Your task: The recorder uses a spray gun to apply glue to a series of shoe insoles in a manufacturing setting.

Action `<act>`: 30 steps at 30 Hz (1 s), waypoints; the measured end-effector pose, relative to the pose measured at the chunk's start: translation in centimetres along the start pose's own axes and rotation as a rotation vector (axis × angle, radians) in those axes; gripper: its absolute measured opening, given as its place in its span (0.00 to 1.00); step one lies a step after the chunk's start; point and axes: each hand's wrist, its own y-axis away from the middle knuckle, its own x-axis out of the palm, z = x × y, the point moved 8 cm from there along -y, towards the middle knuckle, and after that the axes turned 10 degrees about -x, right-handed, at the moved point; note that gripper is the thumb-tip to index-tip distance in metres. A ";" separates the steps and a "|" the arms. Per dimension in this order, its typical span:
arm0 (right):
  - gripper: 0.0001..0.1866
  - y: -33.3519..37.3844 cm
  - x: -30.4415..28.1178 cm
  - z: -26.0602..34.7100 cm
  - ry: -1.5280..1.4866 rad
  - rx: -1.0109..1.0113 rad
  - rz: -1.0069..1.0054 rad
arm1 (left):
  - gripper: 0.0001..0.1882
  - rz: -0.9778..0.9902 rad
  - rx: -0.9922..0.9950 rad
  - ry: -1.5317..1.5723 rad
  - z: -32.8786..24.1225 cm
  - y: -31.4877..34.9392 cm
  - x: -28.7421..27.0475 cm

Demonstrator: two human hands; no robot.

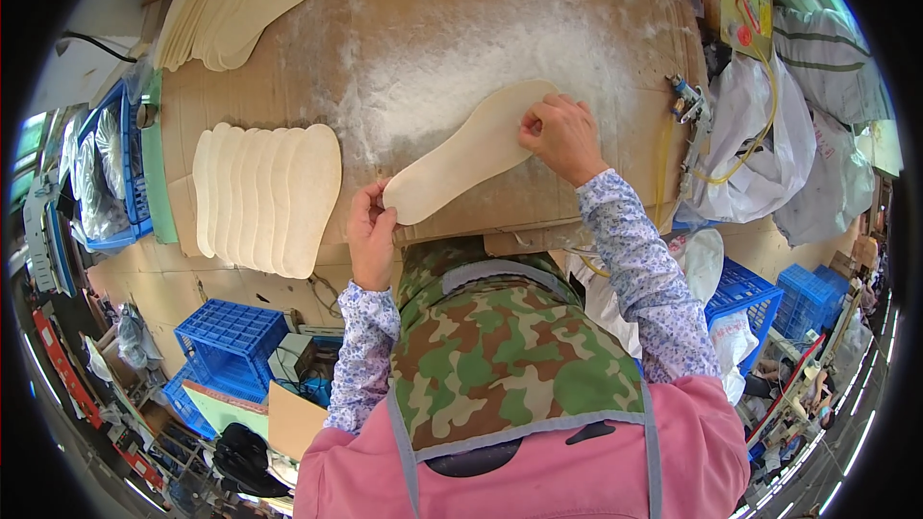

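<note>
A cream insole lies slantwise over the cardboard-covered table, its narrower heel end toward me on the left. My left hand pinches the edge of that heel end between thumb and fingers. At the wide toe end, my right hand is closed with its fingertips pressed together on the insole's edge; what is between them is partly hidden. To the left, a fanned row of several similar insoles overlaps along the table's near side. Another fanned pile of insoles rests at the far left.
White powdery residue covers the cardboard tabletop. A spray gun with a yellow hose hangs at the table's right edge, beside white plastic sacks. Blue crates stand on the floor at lower left, and another blue crate at right.
</note>
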 end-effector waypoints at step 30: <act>0.14 -11.0 -9.3 -21.6 -0.202 0.270 -0.433 | 0.22 -0.220 0.249 0.175 -11.1 9.5 -6.2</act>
